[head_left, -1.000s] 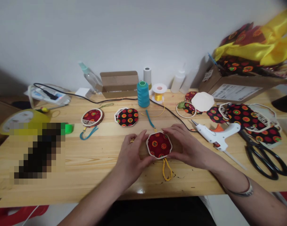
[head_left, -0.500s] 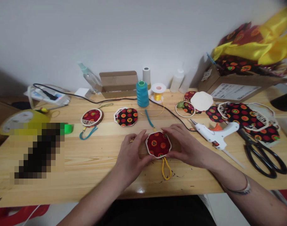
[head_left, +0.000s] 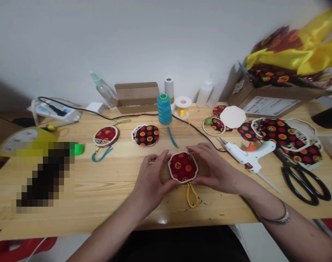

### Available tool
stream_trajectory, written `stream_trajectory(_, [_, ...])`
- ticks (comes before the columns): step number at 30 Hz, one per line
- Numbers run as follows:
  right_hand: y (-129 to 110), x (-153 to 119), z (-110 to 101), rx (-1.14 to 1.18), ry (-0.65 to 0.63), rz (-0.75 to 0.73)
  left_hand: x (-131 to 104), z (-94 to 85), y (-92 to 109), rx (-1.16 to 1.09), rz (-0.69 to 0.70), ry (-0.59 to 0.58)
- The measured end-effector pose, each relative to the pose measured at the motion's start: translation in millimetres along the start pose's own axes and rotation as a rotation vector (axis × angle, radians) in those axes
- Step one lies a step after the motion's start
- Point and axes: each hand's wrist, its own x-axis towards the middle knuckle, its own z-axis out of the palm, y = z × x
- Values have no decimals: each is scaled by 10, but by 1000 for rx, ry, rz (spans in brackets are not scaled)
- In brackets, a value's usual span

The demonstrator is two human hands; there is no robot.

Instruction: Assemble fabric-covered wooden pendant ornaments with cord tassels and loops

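Pendant [head_left: 183, 167] is wearing loop [head_left: 192, 196] and cord [head_left: 172, 137]; further work isn't showing. Left hand [head_left: 153, 176] and right hand [head_left: 216, 169] are pinching it.

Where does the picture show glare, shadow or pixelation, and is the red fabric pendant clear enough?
In the head view, a glare spot sits near the front edge of the wooden table; a soft shadow darkens the wall left of the cardboard box; coarse pixelation covers an area at left; the red fabric pendant is recognisable, though slightly soft.
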Motion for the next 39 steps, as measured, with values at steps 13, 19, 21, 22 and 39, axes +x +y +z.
stream_trajectory(13, [16, 21, 34, 60, -23, -18, 18, 31, 5, 3, 42, 11])
stream_trajectory(19, [26, 25, 49, 52, -11, -9, 21, 39, 13, 14, 41, 7])
stream_trajectory(21, [25, 26, 53, 49, -15, -4, 25, 38, 21, 20, 36, 3])
stream_trajectory(22, [24, 25, 54, 48, -15, -2, 26, 37, 24, 23, 34, 1])
stream_trajectory(39, [43, 24, 69, -15, -14, -4, 39, 41, 23, 21, 23, -2])
